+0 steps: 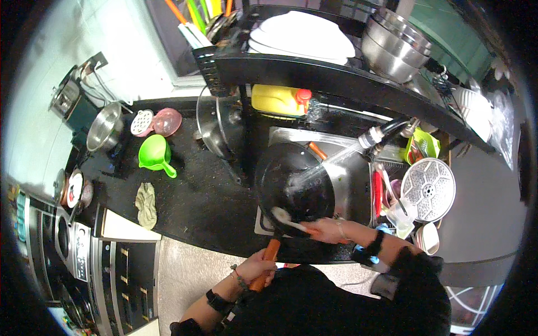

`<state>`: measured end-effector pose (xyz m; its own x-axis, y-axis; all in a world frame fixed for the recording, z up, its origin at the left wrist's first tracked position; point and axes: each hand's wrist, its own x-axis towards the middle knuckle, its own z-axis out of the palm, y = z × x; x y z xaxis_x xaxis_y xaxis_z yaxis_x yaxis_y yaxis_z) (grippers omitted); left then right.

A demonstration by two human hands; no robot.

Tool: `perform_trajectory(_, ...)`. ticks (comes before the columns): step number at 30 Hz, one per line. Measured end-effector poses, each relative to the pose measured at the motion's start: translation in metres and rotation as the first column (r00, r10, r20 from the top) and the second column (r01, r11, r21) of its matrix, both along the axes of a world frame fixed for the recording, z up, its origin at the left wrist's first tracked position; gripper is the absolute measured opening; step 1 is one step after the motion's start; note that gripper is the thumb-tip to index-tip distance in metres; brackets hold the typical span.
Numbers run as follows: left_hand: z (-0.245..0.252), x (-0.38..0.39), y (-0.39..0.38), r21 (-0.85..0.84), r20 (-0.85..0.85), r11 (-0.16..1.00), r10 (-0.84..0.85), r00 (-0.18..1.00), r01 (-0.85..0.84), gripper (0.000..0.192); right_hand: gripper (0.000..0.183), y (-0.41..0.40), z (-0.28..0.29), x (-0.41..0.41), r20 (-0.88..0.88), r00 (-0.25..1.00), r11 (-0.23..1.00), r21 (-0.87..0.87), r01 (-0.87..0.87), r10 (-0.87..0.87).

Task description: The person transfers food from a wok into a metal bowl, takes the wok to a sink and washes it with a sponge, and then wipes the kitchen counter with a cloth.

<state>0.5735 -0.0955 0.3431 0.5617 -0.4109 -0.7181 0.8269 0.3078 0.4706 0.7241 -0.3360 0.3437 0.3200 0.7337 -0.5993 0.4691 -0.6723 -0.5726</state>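
Note:
A black wok (pixel 279 168) rests over the stainless steel sink (pixel 351 189). My left hand (pixel 256 266) is closed around its long wooden handle (pixel 271 251), at the counter's front edge. In my right hand (pixel 330 231) is a dish brush (pixel 296 225) with an orange grip, its pale round head against the wok's near inner wall. Water sprays from the faucet head (pixel 370 137) down into the wok. A short wooden helper handle (pixel 317 150) sticks out on the wok's far side.
A black rack (pixel 294 67) with white plates (pixel 302 35) and steel bowls (pixel 395 46) spans above the sink. Beneath it lies a yellow jug (pixel 275 99). Left are a glass lid (pixel 218 126), a green ladle-shaped scoop (pixel 154 152) and a cloth (pixel 146 206). Right stands a perforated steamer plate (pixel 428 189).

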Motion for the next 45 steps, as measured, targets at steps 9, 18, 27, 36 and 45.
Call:
perform_trajectory(9, -0.023, -0.003, -0.012, -0.044, 0.145, 0.998, -0.040, 0.989, 0.046, 0.017, 0.026, 0.030, -0.119, 0.066, 0.283, 0.845, 0.887, 0.240, 0.395, -0.453)
perform_trajectory(18, -0.040, -0.008, -0.017, -0.087, 0.153, 0.996, 0.041, 0.987, -0.028, 0.030, 0.025, -0.061, -0.069, 0.026, 0.166, 0.961, 0.959, -0.141, 0.247, -0.223)
perform_trajectory(27, -0.077, -0.007, -0.020, -0.143, 0.213, 0.990, 0.016, 0.977, 0.015, 0.027, 0.019, 0.038, -0.109, 0.078, -0.317, 0.757, 0.697, 0.301, 0.651, -0.571)
perform_trajectory(36, -0.049, -0.003, -0.018, -0.080, 0.185, 0.996, -0.014, 0.983, 0.029, 0.018, 0.036, -0.078, -0.019, 0.009, 0.123, 0.992, 0.990, -0.139, 0.037, -0.020)
perform_trajectory(45, -0.008, 0.004, -0.036, 0.208, 0.281, 0.971, -0.174, 0.944, 0.116, 0.019, 0.028, -0.196, -0.162, 0.070, 0.521, 0.809, 0.905, -0.147, 0.400, -0.273)
